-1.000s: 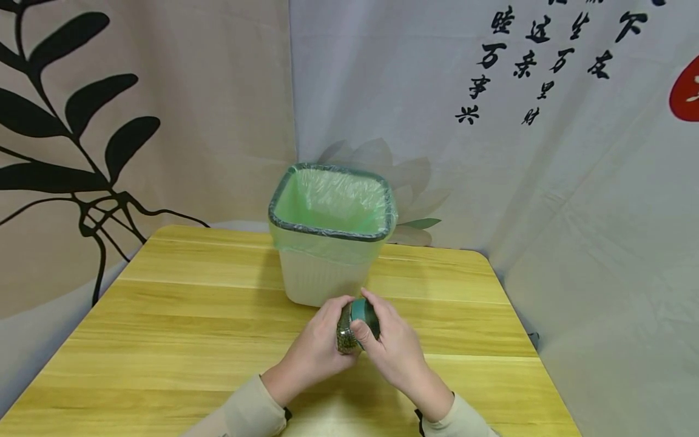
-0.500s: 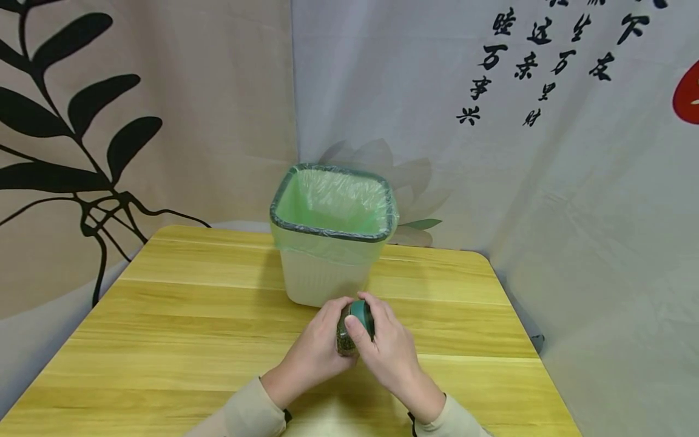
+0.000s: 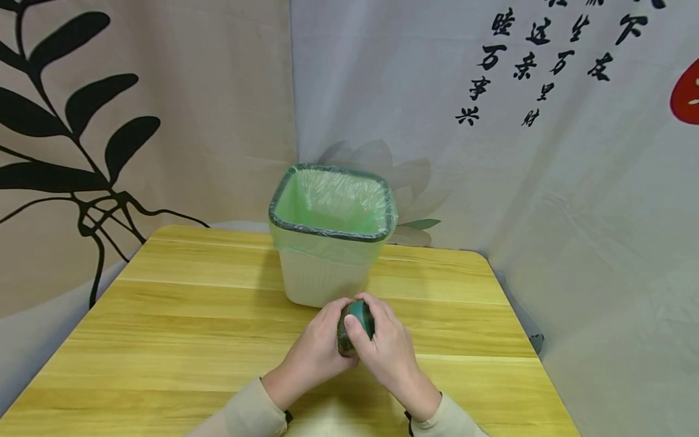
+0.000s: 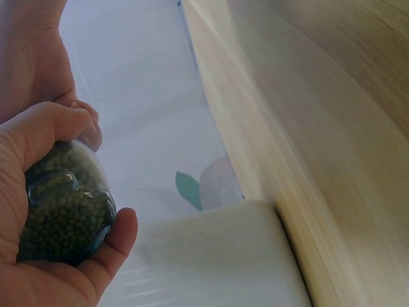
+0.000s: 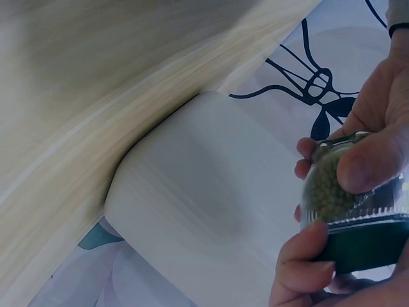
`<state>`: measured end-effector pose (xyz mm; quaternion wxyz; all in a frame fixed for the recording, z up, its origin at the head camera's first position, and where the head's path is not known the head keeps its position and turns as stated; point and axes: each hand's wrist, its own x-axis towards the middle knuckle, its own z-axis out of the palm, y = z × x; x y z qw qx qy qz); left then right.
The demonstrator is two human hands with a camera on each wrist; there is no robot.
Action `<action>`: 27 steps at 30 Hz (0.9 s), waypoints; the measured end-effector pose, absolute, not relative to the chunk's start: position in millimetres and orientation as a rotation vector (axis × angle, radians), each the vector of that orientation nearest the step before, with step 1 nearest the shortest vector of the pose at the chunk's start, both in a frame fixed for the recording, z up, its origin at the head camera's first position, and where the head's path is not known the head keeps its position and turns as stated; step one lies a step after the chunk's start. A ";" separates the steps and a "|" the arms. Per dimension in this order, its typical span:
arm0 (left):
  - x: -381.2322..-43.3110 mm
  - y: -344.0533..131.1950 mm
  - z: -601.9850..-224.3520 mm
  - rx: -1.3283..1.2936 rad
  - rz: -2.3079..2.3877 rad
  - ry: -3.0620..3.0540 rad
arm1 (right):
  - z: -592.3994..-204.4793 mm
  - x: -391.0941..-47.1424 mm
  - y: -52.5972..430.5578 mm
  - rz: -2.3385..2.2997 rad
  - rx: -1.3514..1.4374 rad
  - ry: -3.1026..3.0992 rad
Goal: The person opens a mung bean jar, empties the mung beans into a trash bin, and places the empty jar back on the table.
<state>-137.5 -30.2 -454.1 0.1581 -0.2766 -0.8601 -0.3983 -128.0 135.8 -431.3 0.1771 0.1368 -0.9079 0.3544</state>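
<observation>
Both hands hold a clear jar (image 3: 344, 340) of small green beans, tipped on its side above the table. My left hand (image 3: 314, 345) grips the jar's body from the left; its thumb and a finger curl round the glass in the left wrist view. On the right, my right hand (image 3: 389, 355) grips the green lid (image 3: 359, 311), thumb on the near side and fingers over the far side. The right wrist view shows the lid (image 5: 364, 246) seated against the ribbed edge of the jar (image 5: 329, 192), with beans inside. Part of the lid is hidden by the right hand.
A white waste bin (image 3: 322, 279) with a green bag liner (image 3: 338, 200) folded over its dark rim stands just beyond the hands. It sits on a yellow wooden table (image 3: 191, 340). Printed cloth (image 3: 382, 73) hangs behind the table's back edge.
My right hand has shifted slightly left and turned a little on the lid, its thumb moving across the lid's near side. The left hand and the bin stay nearly where they were.
</observation>
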 end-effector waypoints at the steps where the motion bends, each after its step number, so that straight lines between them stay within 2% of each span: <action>1: -137.3 -30.3 -454.1 -0.788 -1.144 -2.461 | -431.2 -128.0 135.5 1.007 0.386 -2.569; 27: -135.2 -33.1 -451.5 -0.739 -1.281 -2.496 | -430.2 -125.7 130.3 0.926 0.414 -2.483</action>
